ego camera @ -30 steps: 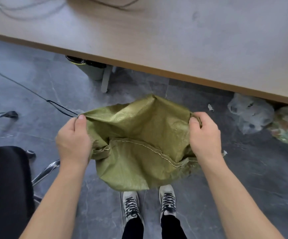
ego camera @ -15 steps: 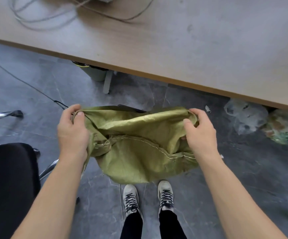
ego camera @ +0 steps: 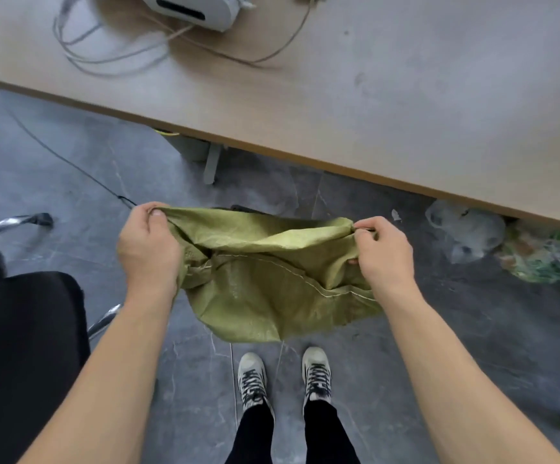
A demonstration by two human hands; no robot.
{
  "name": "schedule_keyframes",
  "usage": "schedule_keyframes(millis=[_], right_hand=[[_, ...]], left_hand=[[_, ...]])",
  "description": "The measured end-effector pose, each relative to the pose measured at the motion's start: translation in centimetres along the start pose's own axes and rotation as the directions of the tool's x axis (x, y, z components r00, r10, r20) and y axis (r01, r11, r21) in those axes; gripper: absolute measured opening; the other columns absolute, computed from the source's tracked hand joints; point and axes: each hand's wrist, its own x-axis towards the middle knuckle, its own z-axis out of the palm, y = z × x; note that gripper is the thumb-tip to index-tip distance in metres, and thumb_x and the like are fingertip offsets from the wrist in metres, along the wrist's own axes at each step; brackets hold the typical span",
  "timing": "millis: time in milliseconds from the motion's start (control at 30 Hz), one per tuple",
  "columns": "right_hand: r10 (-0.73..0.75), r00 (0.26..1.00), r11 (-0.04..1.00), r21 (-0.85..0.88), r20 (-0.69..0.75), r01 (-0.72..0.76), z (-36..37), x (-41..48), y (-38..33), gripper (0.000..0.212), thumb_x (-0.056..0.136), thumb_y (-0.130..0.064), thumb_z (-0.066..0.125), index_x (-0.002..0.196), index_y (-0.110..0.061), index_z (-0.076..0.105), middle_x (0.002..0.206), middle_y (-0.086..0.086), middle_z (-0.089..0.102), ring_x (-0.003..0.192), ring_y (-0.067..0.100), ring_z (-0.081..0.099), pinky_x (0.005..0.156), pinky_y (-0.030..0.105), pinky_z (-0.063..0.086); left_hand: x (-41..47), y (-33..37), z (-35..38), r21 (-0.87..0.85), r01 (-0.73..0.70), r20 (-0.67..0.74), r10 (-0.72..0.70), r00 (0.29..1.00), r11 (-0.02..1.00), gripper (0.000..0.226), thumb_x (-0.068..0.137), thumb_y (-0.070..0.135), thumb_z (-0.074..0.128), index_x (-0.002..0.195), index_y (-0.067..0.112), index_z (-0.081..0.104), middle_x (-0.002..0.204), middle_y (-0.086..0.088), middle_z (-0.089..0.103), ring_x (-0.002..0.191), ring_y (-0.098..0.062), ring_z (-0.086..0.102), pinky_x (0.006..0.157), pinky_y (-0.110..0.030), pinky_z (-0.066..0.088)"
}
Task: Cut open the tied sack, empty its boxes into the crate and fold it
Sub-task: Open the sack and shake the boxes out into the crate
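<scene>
An empty olive-green woven sack (ego camera: 265,283) hangs slack in the air above the grey floor, in front of my shoes. It is doubled over, with a stitched seam running across its lower half. My left hand (ego camera: 148,246) grips its upper left corner, thumb on top. My right hand (ego camera: 382,252) pinches the upper right corner between thumb and fingers. The top edge is stretched between the two hands. No boxes or crate are in view.
A light wooden table (ego camera: 406,105) spans the top, carrying a white device (ego camera: 191,8) and loose cables (ego camera: 111,55). A black chair (ego camera: 21,346) stands at the left. Crumpled plastic bags (ego camera: 506,246) lie under the table at right. A thin cable (ego camera: 71,165) crosses the floor.
Both hands have pulled apart, drawing the sack's top edge flatter and straighter. The view has tilted up, so more of the table with its device shows.
</scene>
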Motion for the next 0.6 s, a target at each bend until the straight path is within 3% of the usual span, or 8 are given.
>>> schedule_keyframes(millis=[67,200,333,467,567,600], right_hand=[[-0.016,0.999,0.999,0.045,-0.046,0.018,-0.8,0.0,-0.3,0.021,0.095,-0.019,0.048,0.095,-0.027,0.068,0.08,-0.007,0.065,0.067,0.015,0.067,0.061,0.031,0.057],[-0.007,0.999,0.999,-0.037,0.033,0.008,-0.8,-1.1,-0.9,0.024,0.094,-0.017,0.045,0.096,-0.025,0.067,0.088,-0.007,0.065,0.078,0.023,0.071,0.073,0.038,0.058],[-0.036,0.999,0.999,-0.004,-0.008,0.036,-1.7,-1.0,-1.8,0.022,0.096,-0.019,0.046,0.098,-0.025,0.067,0.088,-0.006,0.067,0.071,0.019,0.071,0.051,0.019,0.046],[-0.028,0.998,0.998,-0.055,0.053,0.031,-1.1,-1.4,-1.7,0.022,0.097,-0.017,0.045,0.1,-0.024,0.066,0.096,-0.004,0.067,0.081,0.023,0.071,0.07,0.033,0.057],[-0.045,0.999,0.999,0.006,-0.011,0.045,-1.8,-1.2,-1.7,0.022,0.098,-0.018,0.045,0.098,-0.025,0.066,0.09,-0.006,0.065,0.072,0.018,0.071,0.053,0.016,0.049],[-0.026,1.0,1.0,0.009,-0.008,0.026,-1.7,-1.0,-1.6,0.022,0.097,-0.018,0.044,0.099,-0.024,0.066,0.09,-0.005,0.066,0.07,0.017,0.072,0.05,0.016,0.046]], left_hand=[[0.0,0.6,-0.9,-0.018,-0.029,-0.009,0.029,1.0,0.999,0.02,0.098,0.02,0.041,0.095,0.025,0.061,0.075,0.012,0.054,0.072,-0.012,0.053,0.068,-0.022,0.04],[0.1,1.2,-1.1,0.057,0.0,0.055,-0.003,0.998,0.998,0.024,0.1,0.021,0.039,0.102,0.016,0.063,0.089,-0.002,0.06,0.094,-0.03,0.059,0.076,-0.03,0.039],[0.6,1.7,-1.7,0.057,-0.01,0.029,0.008,1.0,0.998,0.025,0.1,0.023,0.039,0.102,0.016,0.062,0.091,-0.002,0.06,0.087,-0.021,0.053,0.076,-0.03,0.038],[0.1,1.5,-1.4,0.103,0.045,0.101,-0.056,0.993,0.994,0.027,0.099,0.021,0.038,0.107,0.014,0.063,0.094,-0.002,0.06,0.096,-0.028,0.058,0.078,-0.031,0.039],[0.3,1.8,-2.0,0.084,-0.011,0.07,0.005,0.998,0.996,0.025,0.1,0.022,0.038,0.105,0.016,0.062,0.091,-0.001,0.059,0.087,-0.021,0.053,0.075,-0.028,0.035],[0.4,1.5,-1.9,0.092,-0.001,0.067,-0.005,0.998,0.996,0.025,0.101,0.022,0.038,0.106,0.015,0.062,0.093,-0.001,0.059,0.088,-0.02,0.052,0.075,-0.028,0.034]])
